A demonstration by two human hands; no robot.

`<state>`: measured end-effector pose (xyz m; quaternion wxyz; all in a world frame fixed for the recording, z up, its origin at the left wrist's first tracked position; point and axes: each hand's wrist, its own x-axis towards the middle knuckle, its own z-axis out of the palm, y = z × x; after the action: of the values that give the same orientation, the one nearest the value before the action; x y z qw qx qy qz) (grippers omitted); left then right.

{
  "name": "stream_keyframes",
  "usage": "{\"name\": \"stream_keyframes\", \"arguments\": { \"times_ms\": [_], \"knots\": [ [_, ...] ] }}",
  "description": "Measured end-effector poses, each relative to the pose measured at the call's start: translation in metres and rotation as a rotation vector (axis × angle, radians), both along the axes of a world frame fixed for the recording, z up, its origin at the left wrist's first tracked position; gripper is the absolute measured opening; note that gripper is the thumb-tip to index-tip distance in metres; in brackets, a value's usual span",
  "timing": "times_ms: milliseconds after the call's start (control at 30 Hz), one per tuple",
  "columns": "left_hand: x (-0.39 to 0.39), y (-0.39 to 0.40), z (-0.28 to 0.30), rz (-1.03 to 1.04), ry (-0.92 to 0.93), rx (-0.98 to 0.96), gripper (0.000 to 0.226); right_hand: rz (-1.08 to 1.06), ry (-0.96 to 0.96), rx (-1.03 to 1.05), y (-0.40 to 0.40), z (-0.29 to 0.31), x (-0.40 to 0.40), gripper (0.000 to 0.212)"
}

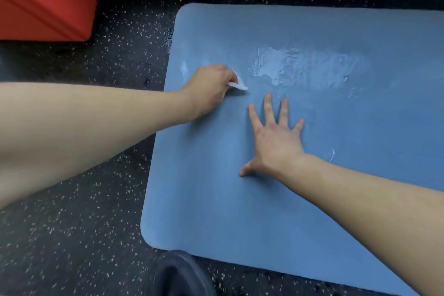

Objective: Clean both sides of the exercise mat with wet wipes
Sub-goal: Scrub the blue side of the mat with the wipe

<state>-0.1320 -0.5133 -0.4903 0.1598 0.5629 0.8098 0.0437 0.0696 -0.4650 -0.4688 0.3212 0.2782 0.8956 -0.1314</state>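
Left hand [211, 87] pinches wipe [239, 84]; right hand [274, 137] lies spread on mat [336, 175].

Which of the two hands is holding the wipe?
The left hand, at the mat's left edge: its fingers curl round the white wipe. The right hand lies flat on the mat, fingers spread, holding nothing.

We see a dim scene with soft, even light from above. A pale wet sheen glares on the exercise mat [307, 65]. Faint shadows sit under the right hand [276, 142] and the left hand [211, 89]. The wide lens bends the mat's edges and swells the near forearm. Detail is soft throughout, and the dark speckled floor [72, 235] looks smeared.
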Motion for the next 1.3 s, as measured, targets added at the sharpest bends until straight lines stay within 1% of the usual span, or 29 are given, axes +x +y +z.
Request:
{"name": "stream_keyframes", "arguments": {
  "times_ms": [67,233,333,433,467,533,567,667,767,833,900,967,1033,1133,1200,1233,1267,1300],
  "knots": [
    [0.029,-0.03,0.0,-0.11,-0.067,-0.015,0.025,0.016,-0.012,0.027,0.0,-0.003,0.001,0.166],
    [0.092,-0.106,0.0,-0.217,-0.175,-0.095,0.027,0.028,-0.004,0.029,0.001,-0.002,0.002,0.167],
    [0.118,-0.126,0.001,-0.155,-0.183,-0.143,0.03,0.042,0.005,0.018,0.001,0.001,0.001,0.167],
    [0.119,-0.116,0.011,-0.085,-0.173,-0.208,0.027,0.054,0.015,-0.009,0.002,0.002,0.008,0.166],
    [0.112,-0.111,0.014,-0.019,-0.165,-0.187,0.024,0.074,0.029,-0.037,0.002,0.001,0.013,0.164],
    [0.099,-0.114,0.015,0.141,-0.121,-0.113,0.021,0.181,0.049,-0.103,-0.007,0.001,0.03,0.159],
    [0.1,-0.12,0.014,0.158,-0.101,-0.12,0.02,0.237,0.058,-0.12,-0.012,-0.001,0.041,0.157],
    [0.133,-0.149,0.01,0.102,-0.119,-0.206,0.018,0.396,0.073,-0.112,-0.025,-0.01,0.073,0.15],
    [0.176,-0.169,0.007,0.113,-0.154,-0.296,0.019,0.532,0.094,-0.089,-0.018,-0.017,0.092,0.148],
    [0.203,-0.181,0.01,0.182,-0.189,-0.376,0.023,0.591,0.092,-0.103,-0.009,-0.017,0.098,0.149],
    [0.234,-0.192,0.017,0.292,-0.228,-0.466,0.028,0.648,0.056,-0.163,-0.001,-0.009,0.099,0.15],
    [0.263,-0.19,0.024,0.371,-0.233,-0.544,0.031,0.651,0.023,-0.253,0.01,0.0,0.094,0.148],
    [0.28,-0.191,0.025,0.391,-0.262,-0.571,0.03,0.618,0.019,-0.348,0.021,0.006,0.085,0.14],
    [0.268,-0.207,0.023,0.35,-0.302,-0.669,0.028,0.542,0.038,-0.433,0.025,0.007,0.076,0.125],
    [0.249,-0.17,0.01,0.376,-0.308,-0.631,0.04,0.555,0.036,-0.433,0.022,0.006,0.079,0.12],
    [0.233,-0.139,0.008,0.383,-0.168,-0.442,0.045,0.558,0.043,-0.425,0.02,0.003,0.082,0.118],
    [0.235,-0.111,0.005,0.258,-0.109,-0.462,0.05,0.539,0.065,-0.419,0.019,-0.003,0.084,0.114],
    [0.248,-0.077,-0.001,0.263,-0.234,-0.521,0.055,0.501,0.096,-0.421,0.018,-0.008,0.086,0.106]
  ]
}}
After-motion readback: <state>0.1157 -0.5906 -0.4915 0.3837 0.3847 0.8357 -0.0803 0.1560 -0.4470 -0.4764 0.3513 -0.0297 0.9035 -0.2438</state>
